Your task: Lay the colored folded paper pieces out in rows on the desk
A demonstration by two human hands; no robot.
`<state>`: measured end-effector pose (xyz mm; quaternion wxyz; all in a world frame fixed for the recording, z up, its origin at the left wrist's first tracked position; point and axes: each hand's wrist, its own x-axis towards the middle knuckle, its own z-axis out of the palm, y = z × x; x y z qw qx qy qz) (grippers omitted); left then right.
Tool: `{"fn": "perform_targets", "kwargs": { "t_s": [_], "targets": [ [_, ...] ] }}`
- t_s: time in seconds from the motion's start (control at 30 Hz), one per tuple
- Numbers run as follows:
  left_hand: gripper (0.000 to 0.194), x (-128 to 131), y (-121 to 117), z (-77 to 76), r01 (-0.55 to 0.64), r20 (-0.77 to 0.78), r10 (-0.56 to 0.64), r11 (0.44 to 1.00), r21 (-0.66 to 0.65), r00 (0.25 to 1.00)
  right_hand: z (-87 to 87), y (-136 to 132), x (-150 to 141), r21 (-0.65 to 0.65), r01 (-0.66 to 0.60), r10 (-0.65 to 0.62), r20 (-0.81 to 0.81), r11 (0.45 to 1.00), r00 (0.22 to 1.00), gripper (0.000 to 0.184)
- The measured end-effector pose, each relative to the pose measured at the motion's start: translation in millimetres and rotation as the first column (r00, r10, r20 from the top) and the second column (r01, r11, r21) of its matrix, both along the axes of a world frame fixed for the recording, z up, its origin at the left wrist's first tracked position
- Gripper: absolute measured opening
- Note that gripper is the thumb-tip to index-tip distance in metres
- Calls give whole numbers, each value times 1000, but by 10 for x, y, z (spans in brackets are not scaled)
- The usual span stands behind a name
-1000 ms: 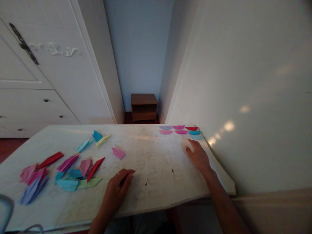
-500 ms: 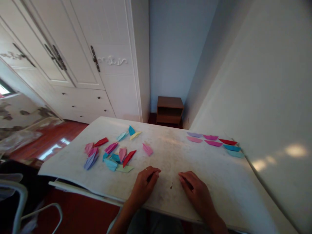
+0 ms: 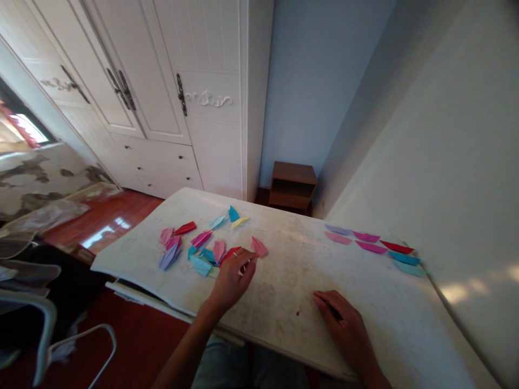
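My left hand point(image 3: 235, 275) hovers at the near edge of a loose group of folded paper boats, its thumb and forefinger apart. The fingertips are by a pink paper boat point(image 3: 259, 246); whether they touch it I cannot tell. Partly behind this hand lies a red paper boat point(image 3: 230, 254), and a pale green one is mostly covered. My right hand point(image 3: 343, 319) rests on the white table point(image 3: 284, 281) with fingers curled together and nothing visible in them. Left of my left hand lie a light blue boat point(image 3: 200, 265), a lilac one point(image 3: 170, 257) and several others.
Several flattened paper boats lie in two rows at the far right, among them a magenta one point(image 3: 371, 247) and a teal one point(image 3: 404, 258). A small dark speck point(image 3: 298, 311) marks the table. A wall point(image 3: 454, 227) borders its right side; a brown cabinet point(image 3: 292, 185) stands beyond.
My left hand has moved forward and left from the table's front to the pink paper boat. The view has turned slightly left. My right hand stays near the front, still curled.
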<state>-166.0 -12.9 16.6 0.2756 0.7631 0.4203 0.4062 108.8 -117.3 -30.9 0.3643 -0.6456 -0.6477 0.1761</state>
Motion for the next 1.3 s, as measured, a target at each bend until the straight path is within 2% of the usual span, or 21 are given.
{"fn": "perform_targets", "kwargs": {
  "t_s": [0.1,0.2,0.3,0.37,0.53,0.63,0.73,0.87,0.93,0.97,1.0,1.07,1.17,1.3],
  "targets": [
    [29,-240,334,136,-162,-134,168,985,56,977,34,6,-18,15,11,-11,6,1000,1000,33],
    [31,-400,675,189,-308,-404,309,949,69,861,51,10,-29,24,19,-19,0,1000,1000,34],
    [38,-452,935,188,-305,-643,269,951,58,717,45,6,-25,19,17,-17,-1,1000,1000,34],
    [41,-441,1048,177,-287,-710,225,957,33,667,30,1,-16,22,16,-16,-3,1000,1000,33],
    [32,-363,1183,132,-267,-753,151,963,-34,640,-8,-4,-2,16,15,-15,-12,1000,1000,33],
    [29,-338,1220,105,-287,-747,150,956,-56,647,-17,-4,0,20,9,-8,-24,1000,1000,34],
    [31,-333,1219,100,-319,-702,193,946,-52,686,-23,-6,7,19,-5,5,-31,1000,1000,34],
    [34,-286,1064,195,-279,-561,181,956,-94,808,-25,-12,10,14,-17,18,-42,1000,999,32],
    [39,-227,897,307,-206,-379,116,956,-207,918,-15,-14,5,17,-20,21,-48,1000,999,31],
    [43,-190,796,378,-123,-162,75,942,-311,984,-8,-15,1,20,-24,25,-50,1000,998,30],
    [46,-149,689,455,-20,59,47,919,-393,997,0,-15,-2,22,-29,30,-52,999,998,30],
    [48,-63,483,611,108,262,13,890,-442,965,18,-14,-10,29,-38,40,-52,999,998,29],
    [45,81,258,791,174,316,-30,881,-440,948,42,-11,-21,40,-45,47,-44,998,998,29],
    [41,317,144,864,221,271,-108,876,-428,956,64,-11,-39,63,-49,50,-22,997,998,26]
  ]
}}
